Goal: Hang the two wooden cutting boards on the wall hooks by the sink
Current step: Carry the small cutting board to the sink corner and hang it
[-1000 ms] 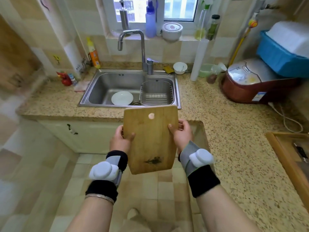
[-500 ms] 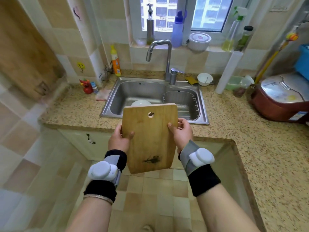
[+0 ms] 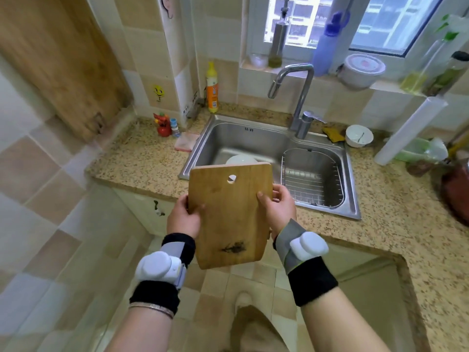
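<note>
I hold a wooden cutting board [image 3: 229, 214] upright in front of me, just before the counter's front edge. It has a round hanging hole near its top and a dark stain low down. My left hand [image 3: 183, 219] grips its left edge and my right hand [image 3: 278, 209] grips its right edge. A much larger wooden board [image 3: 63, 59] lies flat against the left wall, above the counter's end. A small yellow smiley hook [image 3: 158, 92] sticks to the tiled wall left of the sink, and part of a pink hook [image 3: 167, 6] shows higher up.
The steel sink [image 3: 253, 141] holds a white bowl [image 3: 241, 158] and a wire basket [image 3: 313, 176]; the tap [image 3: 299, 97] rises behind. An orange bottle [image 3: 212, 90], a red figurine [image 3: 163, 124] and a pink cloth [image 3: 186, 144] stand left of the sink. Bottles line the window sill.
The view has swung left and closer to the sink, bringing the left wall and large board into sight. Both hands keep the same grip on the cutting board.
</note>
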`<action>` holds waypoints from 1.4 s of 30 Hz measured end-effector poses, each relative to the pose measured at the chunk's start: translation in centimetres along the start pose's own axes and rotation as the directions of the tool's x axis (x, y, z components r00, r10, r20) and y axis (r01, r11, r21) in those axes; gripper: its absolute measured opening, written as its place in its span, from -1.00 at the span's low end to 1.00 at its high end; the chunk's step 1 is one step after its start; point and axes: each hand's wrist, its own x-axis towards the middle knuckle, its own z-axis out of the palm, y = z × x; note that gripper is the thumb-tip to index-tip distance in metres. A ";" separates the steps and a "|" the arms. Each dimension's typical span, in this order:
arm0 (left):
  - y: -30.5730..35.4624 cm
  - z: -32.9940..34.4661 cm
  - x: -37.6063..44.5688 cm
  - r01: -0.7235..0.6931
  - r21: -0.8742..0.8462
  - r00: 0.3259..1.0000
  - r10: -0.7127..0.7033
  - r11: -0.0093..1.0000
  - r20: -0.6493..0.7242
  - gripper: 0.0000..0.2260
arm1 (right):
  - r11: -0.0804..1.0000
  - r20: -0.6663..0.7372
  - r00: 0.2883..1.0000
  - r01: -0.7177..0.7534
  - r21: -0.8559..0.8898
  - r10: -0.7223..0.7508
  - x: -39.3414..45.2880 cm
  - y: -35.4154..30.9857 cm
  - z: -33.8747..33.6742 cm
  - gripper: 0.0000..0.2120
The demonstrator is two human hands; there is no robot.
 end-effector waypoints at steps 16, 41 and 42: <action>4.1 -1.4 13.7 0.061 -0.027 0.975 -0.065 0.998 -0.210 -0.85 | 0.998 0.227 0.972 0.055 0.009 -0.055 14.4 -6.4 10.5 -0.85; 8.7 -7.0 37.3 0.022 0.016 0.999 -0.021 1.000 -0.033 -0.75 | 1.000 0.034 0.999 0.015 0.004 -0.015 28.7 -13.8 26.9 -0.77; 8.8 -7.0 37.4 0.017 0.015 0.999 -0.016 1.000 -0.027 -0.76 | 1.000 0.033 0.999 0.019 -0.004 -0.019 28.9 -14.0 26.9 -0.76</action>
